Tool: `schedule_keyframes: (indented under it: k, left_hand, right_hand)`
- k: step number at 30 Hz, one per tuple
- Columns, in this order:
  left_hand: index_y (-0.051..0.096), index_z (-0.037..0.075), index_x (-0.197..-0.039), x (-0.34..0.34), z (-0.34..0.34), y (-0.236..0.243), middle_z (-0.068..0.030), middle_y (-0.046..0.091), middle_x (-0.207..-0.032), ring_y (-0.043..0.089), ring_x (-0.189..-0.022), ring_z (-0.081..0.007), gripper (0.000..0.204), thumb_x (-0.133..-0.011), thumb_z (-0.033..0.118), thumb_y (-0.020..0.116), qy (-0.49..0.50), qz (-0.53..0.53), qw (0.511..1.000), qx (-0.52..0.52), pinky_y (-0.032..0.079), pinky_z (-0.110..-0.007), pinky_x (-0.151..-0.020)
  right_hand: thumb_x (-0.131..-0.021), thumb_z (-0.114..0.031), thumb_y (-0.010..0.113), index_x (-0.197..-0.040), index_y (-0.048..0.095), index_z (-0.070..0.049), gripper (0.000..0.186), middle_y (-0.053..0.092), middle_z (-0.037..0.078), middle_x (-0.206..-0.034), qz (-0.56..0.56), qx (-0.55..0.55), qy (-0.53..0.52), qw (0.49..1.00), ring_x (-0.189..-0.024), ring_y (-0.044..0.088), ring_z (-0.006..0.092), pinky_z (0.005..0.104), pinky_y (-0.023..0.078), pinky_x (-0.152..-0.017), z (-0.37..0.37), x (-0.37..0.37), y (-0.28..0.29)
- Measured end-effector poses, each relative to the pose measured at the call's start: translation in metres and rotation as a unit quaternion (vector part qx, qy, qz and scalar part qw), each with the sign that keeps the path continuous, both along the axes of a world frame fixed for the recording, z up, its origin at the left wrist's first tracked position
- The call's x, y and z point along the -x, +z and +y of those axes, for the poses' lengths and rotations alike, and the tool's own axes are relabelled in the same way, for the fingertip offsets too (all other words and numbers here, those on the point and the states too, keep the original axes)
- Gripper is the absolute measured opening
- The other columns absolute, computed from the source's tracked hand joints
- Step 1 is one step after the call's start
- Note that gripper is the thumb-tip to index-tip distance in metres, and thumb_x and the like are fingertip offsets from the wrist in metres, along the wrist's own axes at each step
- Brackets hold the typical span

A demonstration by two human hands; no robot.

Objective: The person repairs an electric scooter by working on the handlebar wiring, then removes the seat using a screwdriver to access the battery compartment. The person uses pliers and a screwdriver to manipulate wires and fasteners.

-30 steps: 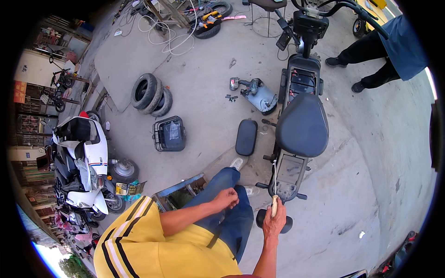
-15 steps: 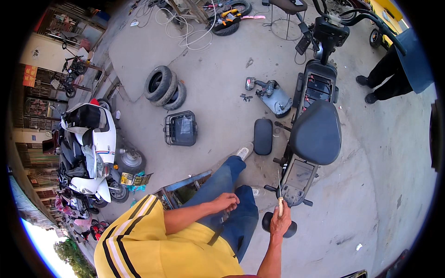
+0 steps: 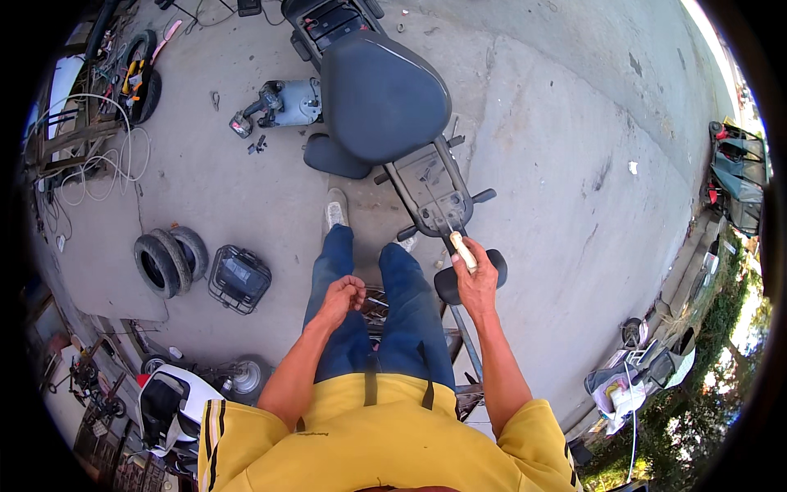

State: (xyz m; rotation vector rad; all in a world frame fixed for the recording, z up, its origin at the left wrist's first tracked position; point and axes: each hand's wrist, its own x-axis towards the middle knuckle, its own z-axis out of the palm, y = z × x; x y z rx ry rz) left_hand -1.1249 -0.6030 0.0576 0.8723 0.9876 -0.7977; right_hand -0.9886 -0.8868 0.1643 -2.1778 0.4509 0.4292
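Observation:
In my right hand [image 3: 479,281] is a screwdriver [image 3: 464,252] with a pale handle, its thin shaft pointing at the rear end of an electric scooter's rack [image 3: 425,182]. Whether the tip touches the rack, I cannot tell. A black pad [image 3: 496,266] sits beside and behind that hand. The scooter's wide dark seat [image 3: 385,97] covers the middle of its frame. My left hand [image 3: 343,300] hangs over my left thigh with its fingers curled; anything inside them is hidden.
Left of the scooter lie a black cushion [image 3: 336,157], a grey-blue canister [image 3: 299,102] and a cordless power tool [image 3: 264,100]. Farther left are a black basket [image 3: 239,280] and several tyres [image 3: 168,261]. A white scooter [image 3: 182,398] stands at the lower left.
My view has swung right, so the scooter and the floor things appear shifted left. The screwdriver stays in my right hand near the rack's rear end. My left hand remains curled over my legs.

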Motion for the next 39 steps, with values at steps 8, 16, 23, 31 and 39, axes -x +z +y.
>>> schedule_keyframes:
  k: [8,16,23,31,39]
  left_hand:
    - [0.066,0.003,-0.103,-0.123,-0.010,-0.062,-0.0007,0.060,-0.079,0.054,-0.068,-0.0117,0.016,-0.095,0.013,0.056,-0.201,-0.110,0.965,-0.130,0.045,-0.027,-0.060]
    - [0.057,0.003,-0.141,-0.210,-0.059,-0.089,-0.0089,0.066,-0.088,0.064,-0.081,-0.0202,0.058,-0.092,0.029,0.074,-0.328,-0.222,0.845,-0.358,0.052,-0.038,-0.074]
    - [0.044,0.011,-0.155,-0.238,-0.087,-0.076,-0.0175,0.071,-0.105,0.070,-0.099,-0.0349,0.077,-0.088,0.031,0.077,-0.416,-0.307,0.718,-0.467,0.054,-0.045,-0.090]
    - [0.045,0.006,-0.154,-0.250,-0.099,-0.077,-0.0195,0.064,-0.138,0.062,-0.126,-0.0392,0.076,-0.089,0.028,0.078,-0.475,-0.377,0.606,-0.515,0.050,-0.048,-0.105]
    - [0.051,0.006,-0.146,-0.261,-0.104,-0.071,-0.0182,0.066,-0.130,0.063,-0.121,-0.0363,0.067,-0.088,0.028,0.079,-0.457,-0.343,0.644,-0.508,0.050,-0.046,-0.102]
  right_hand:
    - [-0.098,-0.011,0.068,-0.142,0.058,-0.009,0.045,0.065,0.019,-0.104,-0.058,0.152,0.089,0.983,-0.087,0.066,0.0392,0.0479,0.054,-0.074,-0.005,-0.001,-0.016]
    - [-0.096,-0.013,0.068,-0.139,0.060,-0.009,0.044,0.064,0.016,-0.096,-0.125,0.122,0.083,0.981,-0.075,0.067,0.0378,0.0472,0.054,-0.064,-0.018,-0.012,-0.026]
    - [-0.095,-0.017,0.070,-0.137,0.064,-0.018,0.043,0.065,0.013,-0.092,-0.052,0.072,0.141,0.986,-0.073,0.068,0.0383,0.0481,0.055,-0.065,-0.036,-0.002,-0.017]
    - [-0.096,-0.020,0.070,-0.133,0.067,-0.018,0.037,0.068,0.014,-0.091,-0.034,0.152,0.081,0.985,-0.073,0.069,0.0386,0.0493,0.054,-0.064,-0.047,-0.024,-0.011]
    - [-0.094,-0.021,0.072,-0.123,0.072,-0.014,0.030,0.073,0.017,-0.100,-0.077,0.068,0.088,0.991,-0.077,0.071,0.0400,0.0485,0.055,-0.070,-0.085,-0.055,-0.028]
